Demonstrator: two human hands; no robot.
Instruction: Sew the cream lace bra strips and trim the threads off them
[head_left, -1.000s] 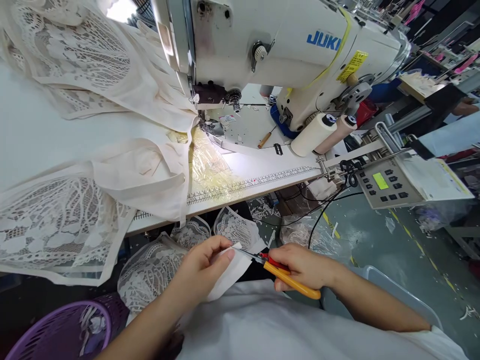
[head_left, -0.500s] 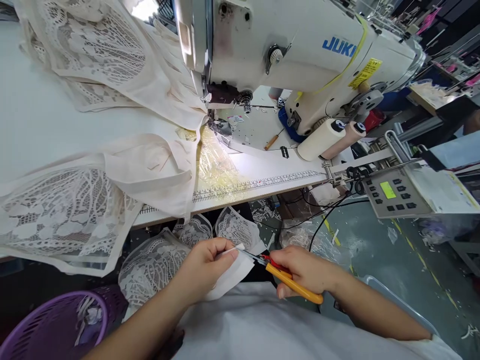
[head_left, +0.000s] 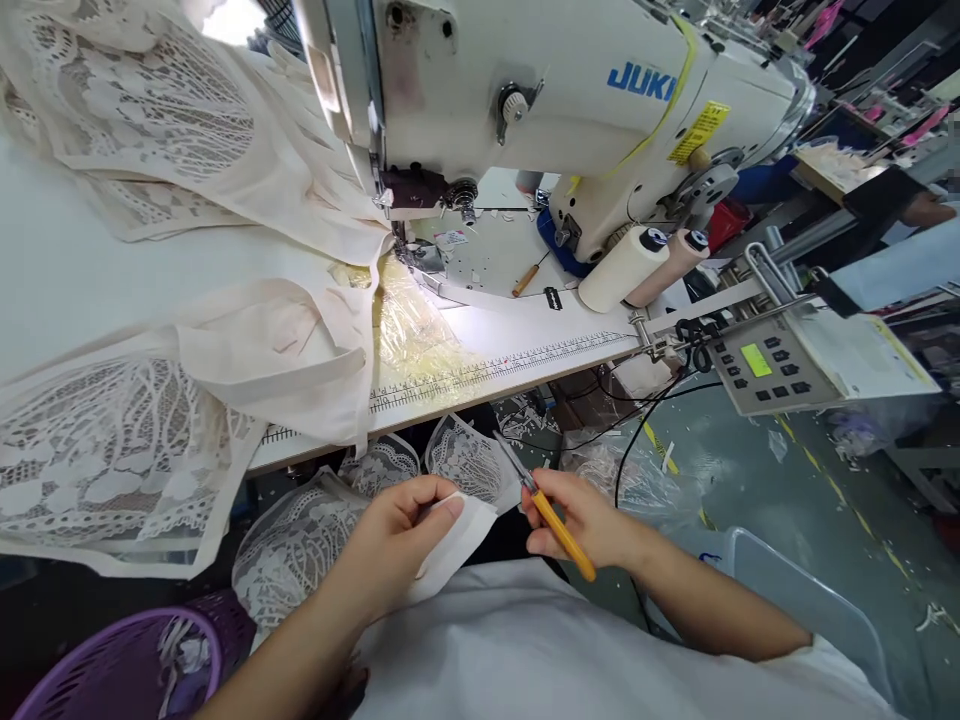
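Note:
Between thumb and fingers my left hand pinches a white fabric piece, whose free end sticks out to the right. My right hand grips a pair of scissors with orange handles, the blades pointing up and left. The blades look closed and are apart from the fabric. Below the table edge, white lace pieces hang behind my left hand. A larger cream lace garment lies on the table at the left, its strap running toward the sewing machine's needle area.
The JUKI sewing machine stands over the white table, with thread cones and a small orange-handled tool on it. A control panel juts out at right. A purple basket and a clear plastic bin stand low on either side.
The scissors have come away from the fabric and turned, with their blades now tilted upward and closed. My left hand still holds the fabric. The whole view has shifted slightly.

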